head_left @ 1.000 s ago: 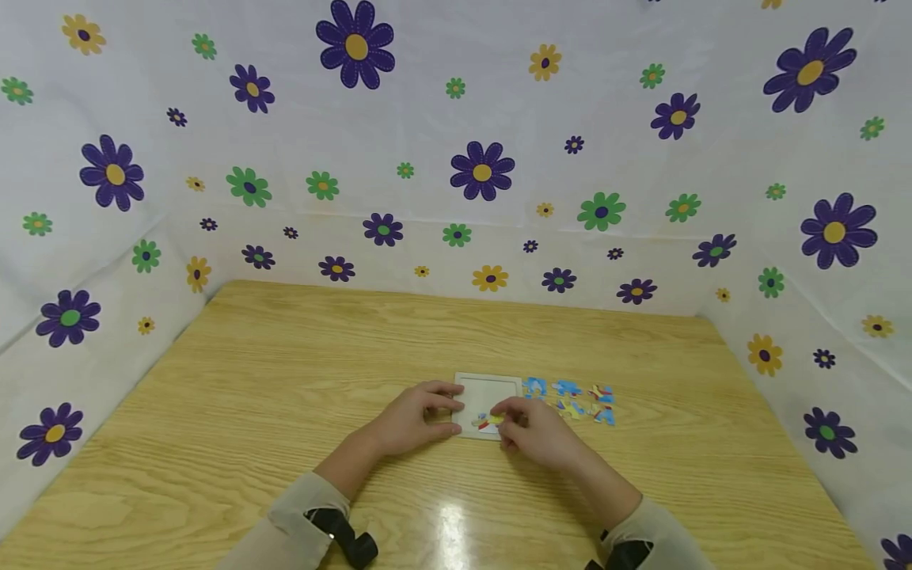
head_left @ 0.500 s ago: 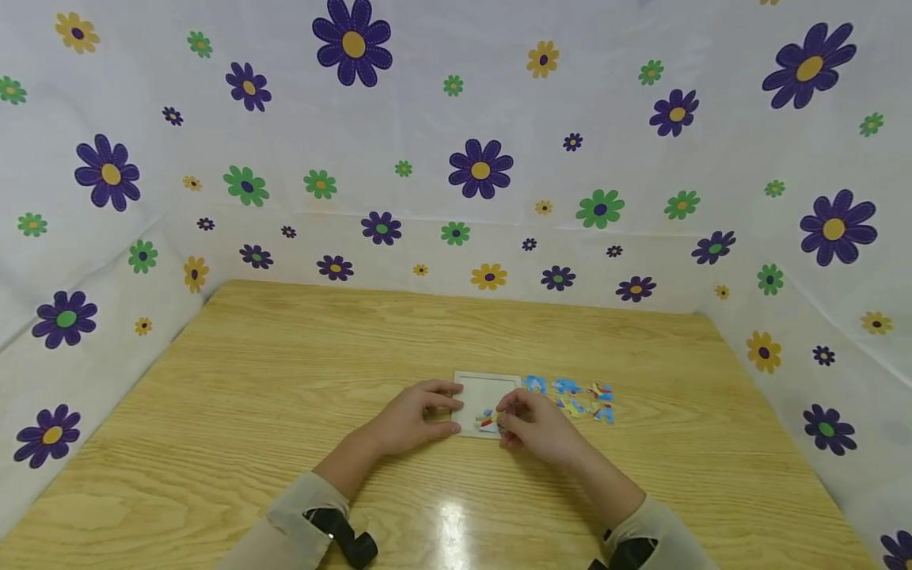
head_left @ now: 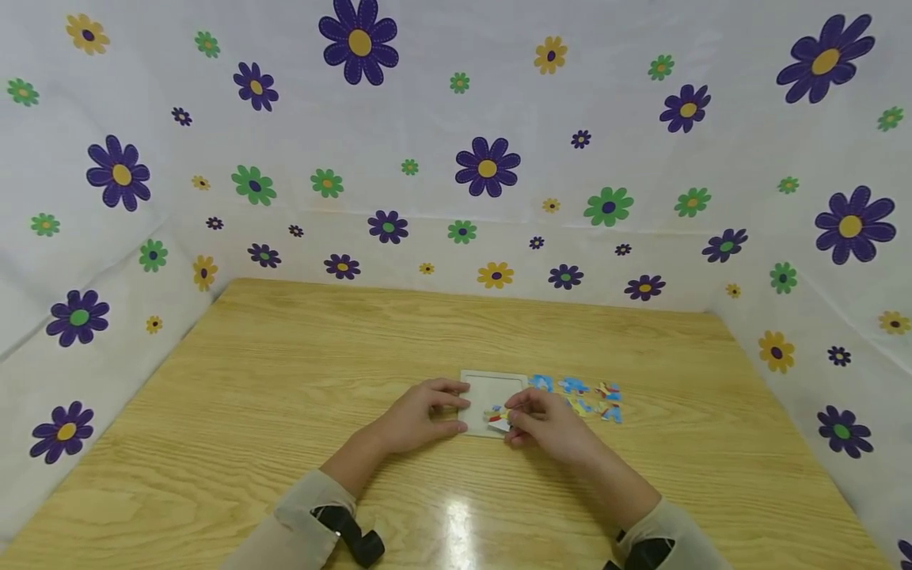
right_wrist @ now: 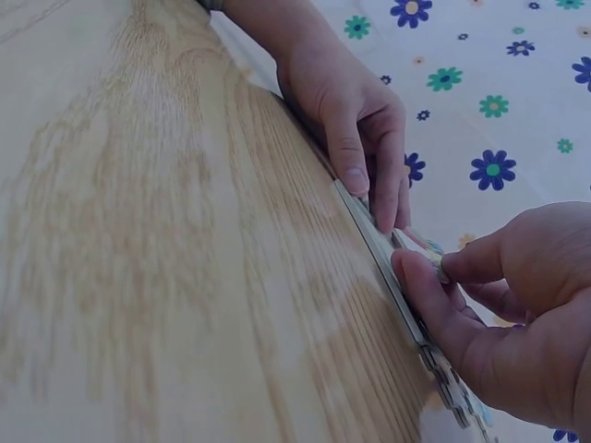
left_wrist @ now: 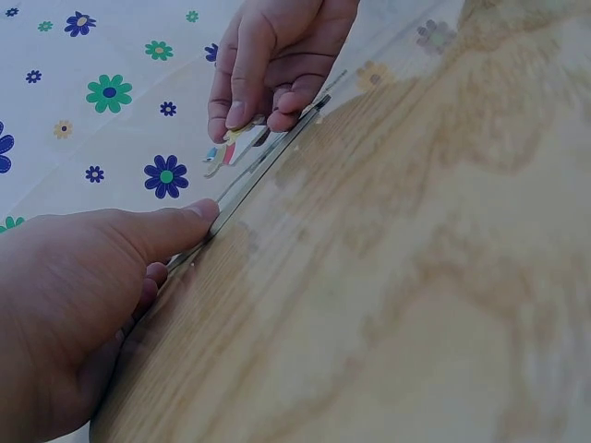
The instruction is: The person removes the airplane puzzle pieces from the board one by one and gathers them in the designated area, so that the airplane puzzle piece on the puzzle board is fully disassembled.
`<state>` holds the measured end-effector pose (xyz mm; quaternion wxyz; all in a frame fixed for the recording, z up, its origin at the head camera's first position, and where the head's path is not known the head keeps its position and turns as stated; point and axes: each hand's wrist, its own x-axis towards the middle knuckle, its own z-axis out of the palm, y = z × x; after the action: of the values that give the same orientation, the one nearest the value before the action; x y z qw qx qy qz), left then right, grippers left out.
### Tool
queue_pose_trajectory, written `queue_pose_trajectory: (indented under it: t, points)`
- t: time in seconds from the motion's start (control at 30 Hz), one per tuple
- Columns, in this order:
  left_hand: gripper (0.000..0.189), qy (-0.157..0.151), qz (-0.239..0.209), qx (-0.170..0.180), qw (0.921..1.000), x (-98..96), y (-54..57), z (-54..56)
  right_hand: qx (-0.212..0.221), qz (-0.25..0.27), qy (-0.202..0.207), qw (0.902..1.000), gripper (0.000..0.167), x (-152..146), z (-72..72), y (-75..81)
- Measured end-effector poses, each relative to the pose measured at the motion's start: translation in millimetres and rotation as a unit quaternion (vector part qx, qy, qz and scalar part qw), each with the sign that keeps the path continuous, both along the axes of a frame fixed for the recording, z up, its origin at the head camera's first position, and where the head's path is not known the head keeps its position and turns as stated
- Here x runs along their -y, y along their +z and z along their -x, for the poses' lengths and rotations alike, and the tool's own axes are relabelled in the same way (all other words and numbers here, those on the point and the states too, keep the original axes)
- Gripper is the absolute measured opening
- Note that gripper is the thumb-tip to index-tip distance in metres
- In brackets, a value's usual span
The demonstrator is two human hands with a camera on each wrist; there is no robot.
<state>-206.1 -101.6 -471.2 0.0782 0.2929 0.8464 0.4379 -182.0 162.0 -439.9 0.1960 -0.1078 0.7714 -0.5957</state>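
Observation:
A pale, shallow puzzle tray point(head_left: 492, 386) lies on the table in the head view. My left hand point(head_left: 420, 416) rests its spread fingertips and thumb along the tray's left edge. Over the tray's near right part, my right hand point(head_left: 549, 423) pinches a jigsaw piece point(head_left: 497, 417) printed in yellow, red and white. The piece point(left_wrist: 229, 152) tilts above the tray rim in the left wrist view, partly covered by the fingers. From the right wrist, the thumb and index finger of the right hand point(right_wrist: 517, 305) show closed on it.
Several loose jigsaw pieces point(head_left: 574, 385), blue, yellow and red, lie in two rows right of the tray. The wood-grain table point(head_left: 342, 340) extends around them. A white cloth point(head_left: 420, 119) with flower prints stands behind and at both sides.
The right hand has tilted the pinched piece, and more white shows below its coloured print. My left hand stays at the tray's edge. The head view has shifted slightly.

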Motion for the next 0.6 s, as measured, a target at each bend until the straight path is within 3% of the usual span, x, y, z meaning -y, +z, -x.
queue_pose_trajectory:
  t: [0.23,0.6]
  points:
    - [0.037,0.005,0.006,0.003,1.0000,-2.5,-0.2,-1.0,0.015,0.010,0.001,0.9998,0.024,-7.1,-1.8,3.9]
    - [0.037,0.003,-0.004,0.013,0.9999,-1.0,2.2,-2.2,0.004,-0.004,0.002,1.0000,0.028,-25.8,-5.7,6.5]
